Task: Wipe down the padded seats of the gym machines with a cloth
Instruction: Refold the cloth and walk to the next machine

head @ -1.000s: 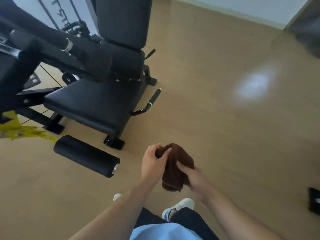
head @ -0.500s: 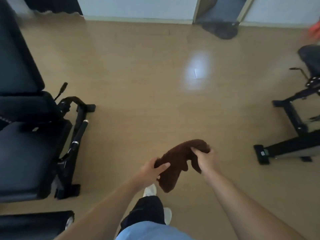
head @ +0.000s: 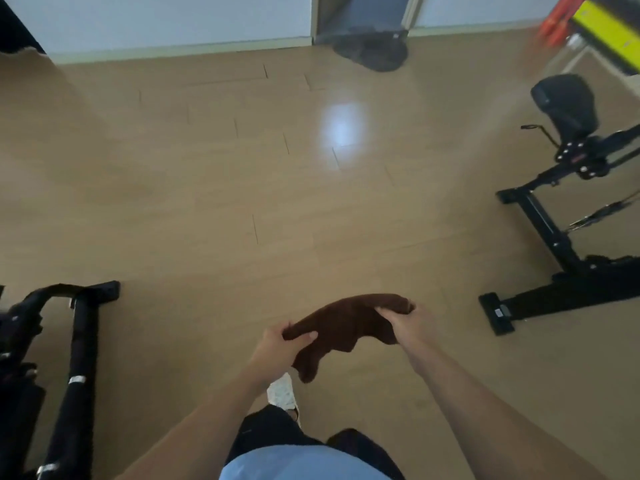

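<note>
Nearest the camera, a pale blue shirt hem [head: 304, 462], dark trousers and one white shoe [head: 282, 396] show the person mid-stride. Just ahead, both hands hold the brown cloth [head: 346, 323] in the air above the wooden floor [head: 207, 202]. The left hand [head: 280, 344] pinches one end between thumb and curled fingers; the right hand [head: 403, 322] has its fingers wrapped over the other end. Compared with a second ago, the cloth is no longer a tight bundle pressed between the two hands: it is drawn out sideways into a loose band, with a flap hanging below the middle.

The view has also swung. The black machine with the wide padded seat, which filled the left side a second ago, is now reduced to its frame and foot bar [head: 79, 358] at the left edge, and that seat is out of view. A second black machine [head: 554, 258] has come in at the right, with a small dark padded saddle [head: 568, 102] above its frame.

This suggests the person is leaving the first machine, reshaping the cloth on the way, with the saddle on the right the likely next pad to wipe.

Farther off, a dark mat [head: 374, 53] lies at a doorway, and blurred orange and yellow equipment [head: 602, 26] sits in the top right corner.

No brand, label or writing can be read anywhere; a small plate on the right machine's foot is too blurred to make out.
</note>
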A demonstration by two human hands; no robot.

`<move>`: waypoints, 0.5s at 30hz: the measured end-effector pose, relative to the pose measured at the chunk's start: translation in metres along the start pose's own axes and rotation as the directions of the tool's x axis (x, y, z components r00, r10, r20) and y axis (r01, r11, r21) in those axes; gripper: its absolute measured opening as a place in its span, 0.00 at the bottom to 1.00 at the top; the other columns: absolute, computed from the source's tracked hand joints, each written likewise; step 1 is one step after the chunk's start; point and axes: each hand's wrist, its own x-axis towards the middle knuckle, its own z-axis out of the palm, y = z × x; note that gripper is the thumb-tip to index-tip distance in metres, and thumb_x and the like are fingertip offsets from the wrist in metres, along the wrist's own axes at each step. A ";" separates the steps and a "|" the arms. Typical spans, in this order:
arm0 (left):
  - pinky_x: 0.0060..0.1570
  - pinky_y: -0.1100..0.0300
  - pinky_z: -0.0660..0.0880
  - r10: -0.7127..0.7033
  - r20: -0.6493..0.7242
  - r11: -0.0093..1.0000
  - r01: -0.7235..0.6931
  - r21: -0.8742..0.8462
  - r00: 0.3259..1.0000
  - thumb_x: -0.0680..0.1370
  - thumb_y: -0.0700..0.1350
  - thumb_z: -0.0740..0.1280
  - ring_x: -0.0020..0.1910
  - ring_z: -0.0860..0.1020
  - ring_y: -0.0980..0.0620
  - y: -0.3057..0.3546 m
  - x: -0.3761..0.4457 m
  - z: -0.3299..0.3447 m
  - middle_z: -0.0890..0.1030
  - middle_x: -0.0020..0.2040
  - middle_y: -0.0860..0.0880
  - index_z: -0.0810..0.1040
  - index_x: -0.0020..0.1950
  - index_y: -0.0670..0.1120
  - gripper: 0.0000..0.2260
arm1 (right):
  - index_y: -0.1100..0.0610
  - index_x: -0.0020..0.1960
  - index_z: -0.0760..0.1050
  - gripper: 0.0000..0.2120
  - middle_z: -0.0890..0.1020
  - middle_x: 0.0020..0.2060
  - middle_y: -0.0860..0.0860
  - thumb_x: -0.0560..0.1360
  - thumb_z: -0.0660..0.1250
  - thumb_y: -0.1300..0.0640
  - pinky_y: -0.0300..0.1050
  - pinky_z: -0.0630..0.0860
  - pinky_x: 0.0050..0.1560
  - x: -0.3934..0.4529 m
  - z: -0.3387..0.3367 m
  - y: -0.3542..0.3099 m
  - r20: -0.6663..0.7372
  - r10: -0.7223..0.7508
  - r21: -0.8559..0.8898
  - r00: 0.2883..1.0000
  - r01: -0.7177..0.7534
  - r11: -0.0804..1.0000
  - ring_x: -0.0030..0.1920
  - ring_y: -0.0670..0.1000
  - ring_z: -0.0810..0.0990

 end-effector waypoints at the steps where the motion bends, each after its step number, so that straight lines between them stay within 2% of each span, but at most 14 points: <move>1: 0.40 0.58 0.78 0.015 0.011 0.999 -0.016 0.029 1.000 0.74 0.57 0.73 0.40 0.83 0.51 0.022 0.017 -0.003 0.85 0.41 0.48 0.81 0.47 0.46 0.14 | 0.48 0.41 0.77 0.10 0.82 0.39 0.48 0.72 0.78 0.55 0.45 0.78 0.39 0.013 0.000 -0.017 -0.010 -0.017 0.009 1.000 0.017 1.000 0.39 0.46 0.81; 4: 0.35 0.62 0.70 0.151 0.074 0.970 -0.162 0.181 0.986 0.77 0.60 0.69 0.33 0.76 0.55 0.098 0.063 -0.002 0.77 0.35 0.52 0.76 0.37 0.51 0.16 | 0.50 0.46 0.78 0.07 0.84 0.44 0.50 0.75 0.75 0.51 0.53 0.82 0.50 0.055 -0.001 -0.057 0.009 -0.064 0.003 0.998 0.064 0.998 0.44 0.50 0.83; 7: 0.35 0.65 0.69 0.267 0.177 0.929 -0.301 0.214 0.947 0.81 0.54 0.65 0.37 0.75 0.55 0.180 0.108 0.022 0.75 0.37 0.54 0.75 0.40 0.51 0.12 | 0.54 0.50 0.78 0.13 0.85 0.45 0.50 0.75 0.74 0.46 0.54 0.82 0.52 0.099 -0.003 -0.090 0.062 -0.074 0.000 0.995 0.074 0.997 0.46 0.51 0.84; 10: 0.40 0.61 0.70 0.256 0.152 0.930 -0.286 0.229 0.955 0.82 0.54 0.62 0.43 0.76 0.55 0.256 0.162 0.055 0.77 0.43 0.53 0.73 0.49 0.49 0.09 | 0.55 0.51 0.77 0.14 0.85 0.45 0.51 0.75 0.73 0.46 0.54 0.82 0.54 0.152 -0.008 -0.128 0.118 -0.059 0.105 0.991 0.046 0.993 0.47 0.50 0.84; 13: 0.48 0.55 0.70 0.195 0.230 0.900 -0.267 0.345 0.954 0.80 0.55 0.66 0.50 0.76 0.48 0.319 0.220 0.086 0.75 0.50 0.49 0.69 0.55 0.46 0.13 | 0.52 0.52 0.77 0.09 0.85 0.45 0.51 0.74 0.74 0.55 0.55 0.82 0.53 0.216 -0.024 -0.166 0.178 -0.042 0.146 0.983 0.016 0.989 0.46 0.51 0.85; 15: 0.45 0.55 0.72 0.151 0.230 0.926 -0.219 0.306 0.961 0.77 0.58 0.68 0.48 0.76 0.46 0.356 0.254 0.104 0.75 0.51 0.45 0.69 0.54 0.47 0.17 | 0.51 0.53 0.80 0.11 0.86 0.44 0.53 0.72 0.72 0.59 0.56 0.84 0.48 0.259 -0.042 -0.193 0.245 -0.055 0.177 0.968 0.011 0.984 0.43 0.53 0.86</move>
